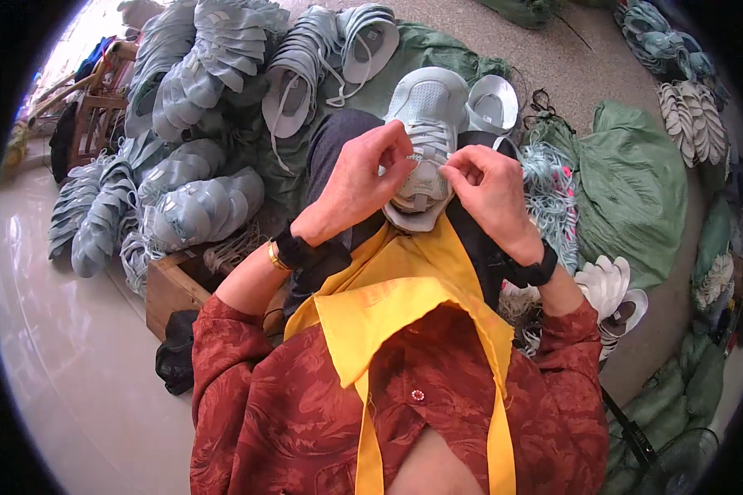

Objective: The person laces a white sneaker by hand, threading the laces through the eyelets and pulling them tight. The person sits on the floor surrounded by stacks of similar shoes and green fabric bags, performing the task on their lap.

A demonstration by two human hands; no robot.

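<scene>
A pale grey-blue shoe upper rests between my knees, toe pointing away from me. Light laces cross its front in rows. On the left side of the lacing, my left hand is closed, thumb and forefinger pinched at the lace. My right hand pinches at the opposite side in the same way, fingertips close to the tongue. The lace ends inside both pinches are mostly hidden by the fingers. Over my lap spreads a yellow apron.
Stacked shoe uppers are piled at the left and far left. A wooden box stands by my left forearm. Bundled pale laces and a green sack lie to the right. White uppers sit beside my right forearm.
</scene>
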